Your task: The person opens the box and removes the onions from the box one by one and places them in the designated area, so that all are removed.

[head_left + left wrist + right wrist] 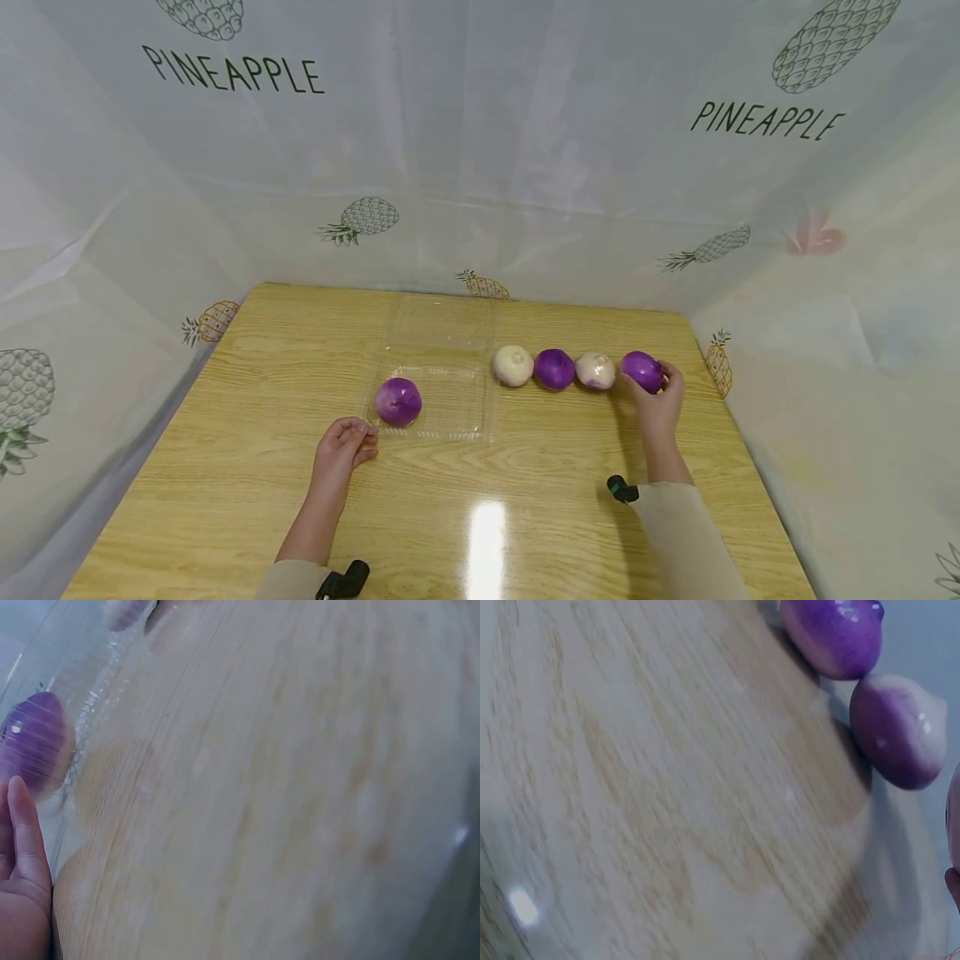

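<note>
A clear plastic clamshell container (450,400) lies with its lid folded back on the table, and a purple onion (399,402) sits in its left part. My left hand (345,446) is at the near left corner, fingers bent and fingertips pinching the rim. In the left wrist view, a fingertip (21,796) shows beside the container wall. On the right, my right hand (658,400) grips another purple onion (641,372), the last in a row. Left of it are a pale onion (596,371), a purple onion (554,369) and a second pale onion (513,366).
The raised-edge lid (442,321) lies behind the container's base, near the table's back edge. Pale curtain (480,167) printed with pineapples surrounds the wooden table (547,500) at the back and sides. The leftmost pale onion stands close to the container's right side.
</note>
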`<state>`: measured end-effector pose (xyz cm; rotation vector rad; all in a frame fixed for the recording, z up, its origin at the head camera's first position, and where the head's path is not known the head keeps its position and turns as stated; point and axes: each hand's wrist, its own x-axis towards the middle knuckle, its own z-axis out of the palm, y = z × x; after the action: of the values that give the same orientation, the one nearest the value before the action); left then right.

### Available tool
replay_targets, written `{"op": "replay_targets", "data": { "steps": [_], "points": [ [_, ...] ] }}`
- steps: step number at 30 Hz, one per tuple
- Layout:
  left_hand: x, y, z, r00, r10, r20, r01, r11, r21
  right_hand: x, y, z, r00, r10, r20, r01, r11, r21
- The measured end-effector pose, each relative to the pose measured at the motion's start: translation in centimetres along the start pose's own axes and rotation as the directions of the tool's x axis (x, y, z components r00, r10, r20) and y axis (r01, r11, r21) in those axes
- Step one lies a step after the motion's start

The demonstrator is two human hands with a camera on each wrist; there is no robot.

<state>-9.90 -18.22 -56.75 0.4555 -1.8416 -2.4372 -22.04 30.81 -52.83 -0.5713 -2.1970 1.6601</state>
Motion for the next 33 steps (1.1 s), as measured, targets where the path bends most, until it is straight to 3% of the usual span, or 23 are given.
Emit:
{"op": "replay_targets", "data": {
  "steps": [6,24,33],
  "points": [
    [0.0,0.0,0.0,1.0,-0.005,-0.014,0.005,1.0,-0.001,0.7,1.0,-0.2,0.999,-0.035,-0.003,0.035,0.998,-0.047],
    [0.1,-0.2,0.1,1.0,-0.005,-0.022,0.005,1.0,-0.025,1.5,2.0,-0.3,0.997,-0.007,0.081,0.016,0.994,-0.108],
    [-0.1,-0.1,0.1,1.0,0.015,-0.007,-0.015,1.0,-0.018,1.7,2.1,-0.3,0.994,-0.029,0.107,0.044,0.989,-0.141]
  ]
}}
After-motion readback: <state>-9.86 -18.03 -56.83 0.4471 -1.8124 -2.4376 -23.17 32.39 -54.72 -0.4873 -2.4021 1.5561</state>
